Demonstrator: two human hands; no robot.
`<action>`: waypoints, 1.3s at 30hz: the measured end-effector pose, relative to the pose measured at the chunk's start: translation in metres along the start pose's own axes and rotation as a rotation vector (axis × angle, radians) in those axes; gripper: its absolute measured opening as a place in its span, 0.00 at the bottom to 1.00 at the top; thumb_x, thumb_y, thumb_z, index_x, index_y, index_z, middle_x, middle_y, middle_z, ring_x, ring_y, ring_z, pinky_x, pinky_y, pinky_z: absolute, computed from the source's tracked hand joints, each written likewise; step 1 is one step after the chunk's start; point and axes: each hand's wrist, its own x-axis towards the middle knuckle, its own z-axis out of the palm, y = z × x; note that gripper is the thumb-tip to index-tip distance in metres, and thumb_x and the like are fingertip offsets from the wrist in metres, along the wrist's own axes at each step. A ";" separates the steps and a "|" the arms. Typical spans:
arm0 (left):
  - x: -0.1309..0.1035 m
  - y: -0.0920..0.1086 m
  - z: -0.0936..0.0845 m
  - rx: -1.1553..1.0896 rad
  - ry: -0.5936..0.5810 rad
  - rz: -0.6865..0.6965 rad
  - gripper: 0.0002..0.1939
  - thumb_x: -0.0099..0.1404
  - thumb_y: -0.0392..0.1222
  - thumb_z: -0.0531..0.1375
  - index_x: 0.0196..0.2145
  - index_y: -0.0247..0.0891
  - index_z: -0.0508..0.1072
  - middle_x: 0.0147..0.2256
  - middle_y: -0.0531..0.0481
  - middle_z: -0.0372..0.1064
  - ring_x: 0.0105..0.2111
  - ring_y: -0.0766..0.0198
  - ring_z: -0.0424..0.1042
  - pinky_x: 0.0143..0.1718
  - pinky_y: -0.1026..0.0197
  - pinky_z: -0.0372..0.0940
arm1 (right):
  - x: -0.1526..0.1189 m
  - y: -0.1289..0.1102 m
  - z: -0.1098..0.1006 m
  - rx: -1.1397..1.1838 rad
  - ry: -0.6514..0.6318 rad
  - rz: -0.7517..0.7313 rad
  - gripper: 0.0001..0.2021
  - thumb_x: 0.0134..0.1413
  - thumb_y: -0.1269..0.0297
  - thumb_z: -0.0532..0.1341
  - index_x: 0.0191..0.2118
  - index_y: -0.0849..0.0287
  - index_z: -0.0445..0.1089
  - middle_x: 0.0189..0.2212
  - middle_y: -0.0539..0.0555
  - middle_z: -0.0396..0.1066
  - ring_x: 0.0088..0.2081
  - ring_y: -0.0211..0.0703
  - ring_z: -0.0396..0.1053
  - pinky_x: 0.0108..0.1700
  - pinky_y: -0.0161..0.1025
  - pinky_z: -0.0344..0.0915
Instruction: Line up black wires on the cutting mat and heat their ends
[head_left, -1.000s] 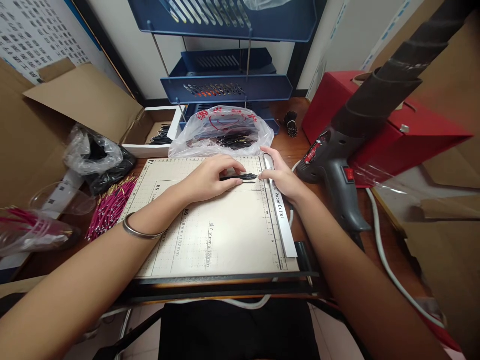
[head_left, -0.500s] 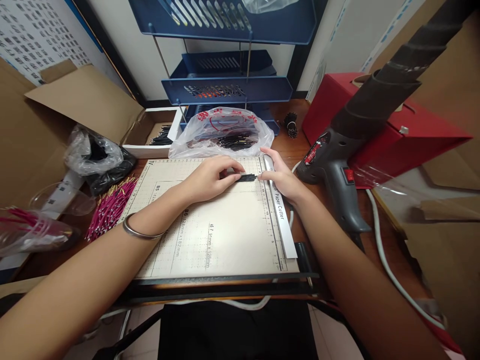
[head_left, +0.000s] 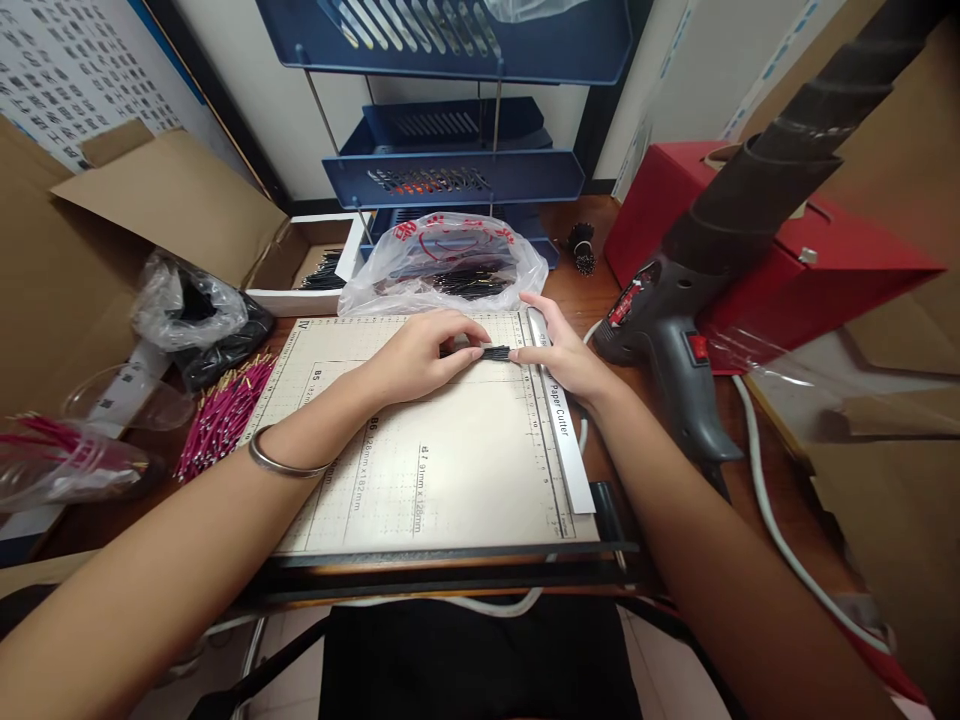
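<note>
A small bundle of thin black pieces [head_left: 496,353] lies across the upper right of the cream paper cutter board [head_left: 465,450]. My left hand [head_left: 431,352] is closed on the bundle's left part, thumb and fingers pinching it. At the bundle's right end, the thumb of my right hand [head_left: 559,352] touches the tips. The fingers of that hand are apart, the index finger stretched past the top of the white cutter rail [head_left: 566,440]. What lies under the left palm is hidden.
Behind the board are a plastic bag [head_left: 450,270] of black pieces and blue shelves [head_left: 454,180]. Magenta sticks [head_left: 225,415] and a black bag [head_left: 217,345] lie left. A heat gun [head_left: 675,340], a red box [head_left: 847,260] and a white cable [head_left: 765,510] are right.
My right thumb has shifted very slightly left along with the right end of the black bundle. Otherwise the hands look the same.
</note>
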 end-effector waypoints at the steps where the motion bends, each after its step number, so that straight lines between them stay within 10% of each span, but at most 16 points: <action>1: 0.000 0.000 0.000 -0.001 0.004 -0.002 0.13 0.74 0.45 0.61 0.47 0.38 0.84 0.41 0.46 0.83 0.38 0.59 0.76 0.42 0.58 0.68 | 0.000 0.000 0.000 0.006 -0.004 0.004 0.50 0.38 0.58 0.73 0.71 0.48 0.60 0.74 0.59 0.62 0.75 0.67 0.60 0.80 0.65 0.53; 15: -0.002 0.010 -0.017 0.170 -0.110 0.029 0.16 0.70 0.47 0.64 0.50 0.37 0.83 0.43 0.42 0.82 0.39 0.55 0.77 0.43 0.54 0.69 | 0.008 0.007 0.001 0.083 0.049 -0.014 0.42 0.39 0.58 0.66 0.66 0.48 0.65 0.75 0.54 0.61 0.79 0.63 0.53 0.83 0.62 0.45; 22: 0.010 0.049 -0.025 0.556 -0.320 0.032 0.09 0.67 0.36 0.61 0.37 0.38 0.83 0.35 0.42 0.80 0.34 0.53 0.76 0.38 0.53 0.67 | 0.020 0.025 0.002 0.233 0.116 -0.054 0.37 0.52 0.44 0.63 0.67 0.47 0.67 0.68 0.55 0.71 0.71 0.62 0.65 0.75 0.65 0.62; 29: 0.030 0.058 -0.017 0.481 -0.351 0.003 0.08 0.58 0.32 0.66 0.23 0.41 0.78 0.20 0.47 0.68 0.24 0.56 0.68 0.34 0.52 0.65 | 0.015 0.017 0.005 0.243 0.105 -0.031 0.38 0.54 0.36 0.66 0.66 0.49 0.67 0.65 0.57 0.73 0.69 0.61 0.68 0.75 0.60 0.62; 34: 0.022 0.032 -0.032 0.482 -0.526 -0.057 0.10 0.49 0.30 0.66 0.17 0.43 0.74 0.16 0.53 0.62 0.16 0.64 0.51 0.25 0.55 0.51 | 0.012 0.013 0.006 0.244 0.111 -0.035 0.38 0.51 0.33 0.68 0.63 0.49 0.69 0.68 0.57 0.71 0.71 0.62 0.66 0.78 0.61 0.57; 39: -0.008 -0.039 -0.106 0.427 -0.427 -0.119 0.09 0.55 0.43 0.69 0.20 0.45 0.76 0.16 0.54 0.64 0.19 0.64 0.55 0.29 0.57 0.53 | 0.014 0.020 0.006 0.256 0.145 -0.048 0.38 0.51 0.30 0.68 0.61 0.47 0.70 0.63 0.55 0.74 0.69 0.62 0.68 0.76 0.62 0.59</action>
